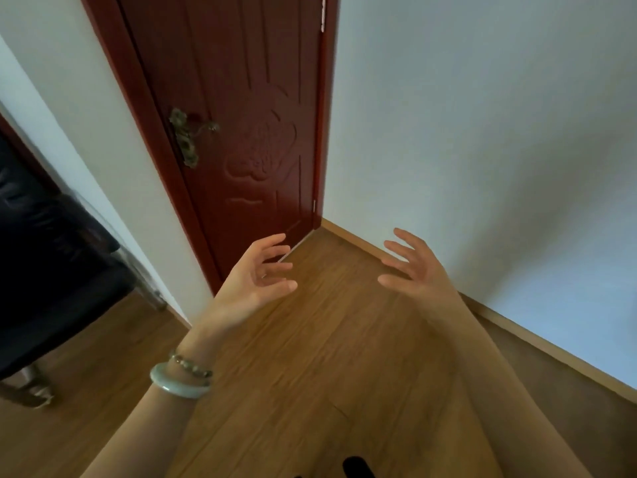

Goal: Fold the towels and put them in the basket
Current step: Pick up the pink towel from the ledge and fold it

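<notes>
No towel and no basket are in view. My left hand [256,276] is raised in front of me over the wooden floor, palm turned inward, fingers spread and holding nothing. Its wrist carries a pale green bangle [177,382] and a bead bracelet. My right hand [413,263] is held up at the same height, about a forearm's width to the right, fingers apart and empty. The palms face each other.
A dark red door [241,115] with a brass handle [188,136] stands shut straight ahead in the corner. White walls [482,132] run on both sides. A dark chair [51,270] with metal legs stands at the left. The wooden floor [327,357] lies below my arms.
</notes>
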Demonstrator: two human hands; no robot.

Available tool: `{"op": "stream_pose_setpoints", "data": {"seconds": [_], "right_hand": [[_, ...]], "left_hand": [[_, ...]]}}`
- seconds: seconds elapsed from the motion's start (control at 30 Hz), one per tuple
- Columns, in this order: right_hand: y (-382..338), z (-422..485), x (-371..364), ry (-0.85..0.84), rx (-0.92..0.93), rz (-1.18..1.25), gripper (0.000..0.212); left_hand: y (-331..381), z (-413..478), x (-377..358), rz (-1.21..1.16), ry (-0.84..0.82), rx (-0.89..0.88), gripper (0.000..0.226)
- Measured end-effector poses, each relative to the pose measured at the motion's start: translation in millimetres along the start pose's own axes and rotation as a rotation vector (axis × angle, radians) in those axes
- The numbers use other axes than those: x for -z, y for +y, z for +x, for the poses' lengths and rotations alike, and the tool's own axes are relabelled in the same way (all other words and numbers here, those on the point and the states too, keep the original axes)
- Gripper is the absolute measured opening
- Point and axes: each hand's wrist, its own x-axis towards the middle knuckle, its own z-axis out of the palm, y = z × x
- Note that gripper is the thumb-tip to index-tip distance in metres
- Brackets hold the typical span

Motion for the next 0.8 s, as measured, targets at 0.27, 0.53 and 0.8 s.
{"op": "stream_pose_setpoints", "data": {"seconds": [0.27,0.53,0.8], "right_hand": [[24.3,39.7,66.9,0.246,-0.05,0.0,0.074],[34.5,68.6,123.0,0.595,-0.111,-0.008,0.07],[41.8,75.1,170.4,0.843,-0.151,-0.007,0.071]], "left_hand": [[-8.4,135.5,-46.9,0.027,-0.24,-0.04,0.07],[-2.9,268.9,-124.9,0.034,-0.537,-0.122,0.07],[1.6,345.8,-217.3,0.053,-0.846,-0.182,0.067]]}}
